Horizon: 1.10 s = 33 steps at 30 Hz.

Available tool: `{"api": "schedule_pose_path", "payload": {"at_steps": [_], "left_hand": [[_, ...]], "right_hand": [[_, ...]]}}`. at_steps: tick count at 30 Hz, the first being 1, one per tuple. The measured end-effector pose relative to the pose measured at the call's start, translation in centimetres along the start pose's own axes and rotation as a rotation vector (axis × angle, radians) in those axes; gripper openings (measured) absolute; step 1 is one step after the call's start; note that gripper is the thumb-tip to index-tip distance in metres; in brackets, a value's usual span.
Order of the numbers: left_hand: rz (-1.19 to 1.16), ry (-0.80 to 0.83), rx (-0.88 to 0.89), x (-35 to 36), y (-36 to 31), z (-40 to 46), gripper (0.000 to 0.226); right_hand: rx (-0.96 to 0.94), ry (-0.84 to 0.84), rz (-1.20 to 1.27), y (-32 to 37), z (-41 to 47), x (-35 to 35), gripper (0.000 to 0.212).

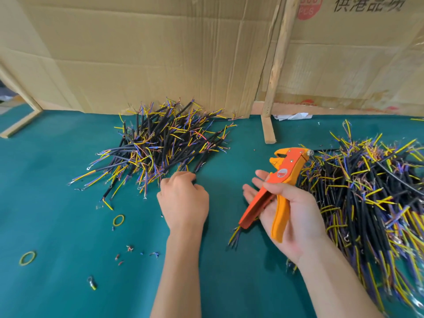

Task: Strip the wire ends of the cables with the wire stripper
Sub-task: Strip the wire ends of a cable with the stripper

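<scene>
1. While the right hand [291, 210] holds the wire stripper [278, 187] above the desk [57, 214], its grip is only partly closed: the thumb lies over the tool near the pivot and the orange-yellow handle rests in the palm, while the fingers stretch out straight under the red handle.
2. Both handles stand spread apart, and the stripper's head points up and away from the person, towards the cardboard wall [149, 53].
3. At the near edge of the left cable pile [160, 143] the left hand [183, 200] rests knuckles up, its fingers curled down at the cable ends; whether they pinch a cable cannot be told, since the fingertips are hidden.
4. A gap of green desk lies between the left hand and the stripper, so the tool touches no cable.
5. To the right of the tool, a larger right cable pile [367, 203] spreads just beside the right hand.
6. Two yellow rubber bands [118, 220] and small bits of stripped insulation [129, 249] lie on the desk left of the forearms.
</scene>
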<state>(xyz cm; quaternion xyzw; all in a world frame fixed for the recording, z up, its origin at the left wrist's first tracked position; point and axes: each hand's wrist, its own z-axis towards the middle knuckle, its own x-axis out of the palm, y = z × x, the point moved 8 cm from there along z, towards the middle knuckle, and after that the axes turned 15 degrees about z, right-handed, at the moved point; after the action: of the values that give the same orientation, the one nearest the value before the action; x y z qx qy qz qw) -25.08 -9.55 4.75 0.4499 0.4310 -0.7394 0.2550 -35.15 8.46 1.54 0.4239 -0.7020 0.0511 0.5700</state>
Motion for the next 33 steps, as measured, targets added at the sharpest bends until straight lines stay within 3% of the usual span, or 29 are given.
{"api": "schedule_pose_path", "payload": {"at_steps": [2,9,14,16,21,24,26,28,33], "left_hand": [[-0.018,-0.023,0.0,0.0,0.0,0.2,0.03],[-0.063,0.03,-0.102,0.1,0.8,0.0,0.024],[0.01,0.115,-0.124,0.7,0.5,-0.2,0.004],[0.001,0.114,-0.131,0.5,0.3,-0.3,0.01],[-0.256,-0.005,-0.176,-0.6,0.2,-0.3,0.011],[-0.483,-0.093,-0.198,-1.0,0.4,-0.1,0.013],[-0.601,-0.087,-0.113,-0.9,-0.5,0.1,0.014],[-0.721,0.034,0.029,-0.3,-2.5,-0.2,0.012],[-0.586,0.34,0.308,2.4,-6.2,-2.2,0.012]], "right_hand": [[-0.1,-0.068,-0.059,1.1,0.3,-0.6,0.031],[-0.151,-0.078,-0.115,2.0,0.4,-1.2,0.023],[-0.127,-0.058,-0.034,1.9,0.5,-1.2,0.031],[-0.124,-0.056,-0.011,1.9,0.5,-1.2,0.035],[-0.13,-0.057,-0.026,2.0,0.3,-1.0,0.055],[-0.131,-0.046,-0.021,2.1,0.4,-1.2,0.048],[-0.117,-0.048,-0.037,2.0,0.6,-1.5,0.034],[-0.1,-0.028,-0.064,1.8,0.7,-1.4,0.029],[-0.044,0.141,-0.047,2.0,-0.4,0.3,0.044]]}}
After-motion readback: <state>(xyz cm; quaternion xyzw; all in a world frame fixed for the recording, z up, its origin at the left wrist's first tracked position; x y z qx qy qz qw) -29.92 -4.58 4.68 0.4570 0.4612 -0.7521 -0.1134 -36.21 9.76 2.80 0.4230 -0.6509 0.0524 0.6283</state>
